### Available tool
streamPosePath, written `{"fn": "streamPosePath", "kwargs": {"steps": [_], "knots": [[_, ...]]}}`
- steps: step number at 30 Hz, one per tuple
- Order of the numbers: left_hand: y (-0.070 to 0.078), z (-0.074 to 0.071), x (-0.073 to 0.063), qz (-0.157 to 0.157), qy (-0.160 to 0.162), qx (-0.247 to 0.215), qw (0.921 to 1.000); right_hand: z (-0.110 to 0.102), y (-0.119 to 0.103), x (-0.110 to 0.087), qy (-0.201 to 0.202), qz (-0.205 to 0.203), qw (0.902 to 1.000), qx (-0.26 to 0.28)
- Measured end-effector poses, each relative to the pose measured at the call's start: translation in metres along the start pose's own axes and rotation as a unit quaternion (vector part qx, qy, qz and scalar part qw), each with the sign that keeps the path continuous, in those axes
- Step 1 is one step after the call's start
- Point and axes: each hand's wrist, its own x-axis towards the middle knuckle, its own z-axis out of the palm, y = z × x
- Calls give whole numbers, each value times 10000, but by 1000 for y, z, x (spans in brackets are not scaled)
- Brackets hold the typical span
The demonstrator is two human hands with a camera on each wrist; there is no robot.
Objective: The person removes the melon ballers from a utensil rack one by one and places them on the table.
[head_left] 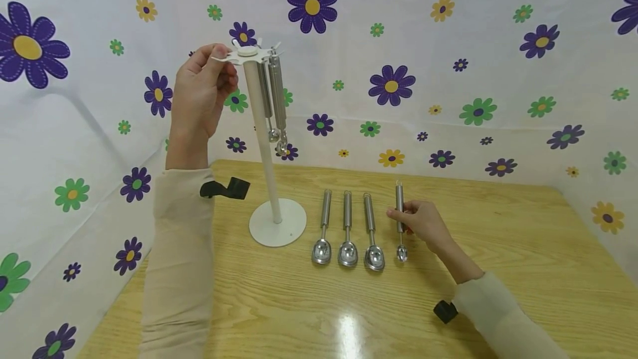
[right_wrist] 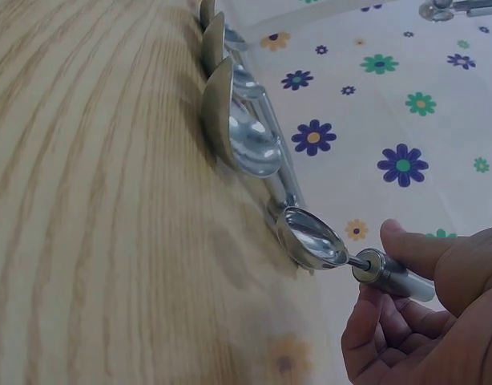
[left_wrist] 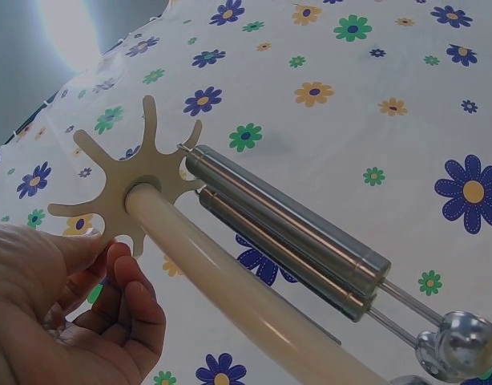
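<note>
My left hand [head_left: 198,87] pinches one arm of the star-shaped top [head_left: 251,55] of a white stand [head_left: 266,148]. From that top's right side hang steel melon ballers [head_left: 277,93], whose handles and round ends show in the left wrist view [left_wrist: 286,224]. Lower right, my right hand [head_left: 426,225] pinches the steel handle of a small scoop [head_left: 399,209] between thumb and fingers. Its little oval bowl [right_wrist: 312,238] points toward me, close to the tabletop; whether it touches is hard to tell. To its left, three larger scoops [head_left: 374,258] lie in a row, bowls nearest me.
The stand's round white base [head_left: 289,231] rests on a wooden table [head_left: 279,303] left of the scoops. A flowered cloth [head_left: 344,98] hangs behind and along the sides. Black wrist straps [head_left: 231,188] sit on both sleeves.
</note>
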Motion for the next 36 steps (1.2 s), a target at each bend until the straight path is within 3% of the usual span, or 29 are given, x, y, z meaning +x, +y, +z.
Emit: {"fn": "streamPosePath", "kwargs": {"steps": [20, 36], "knots": [[-1, 1, -1, 64, 16, 72, 10000, 10, 21, 10, -128, 265, 9990, -335], [-1, 1, -1, 72, 3, 23, 10000, 19, 21, 11, 201, -151, 9947, -996]]}}
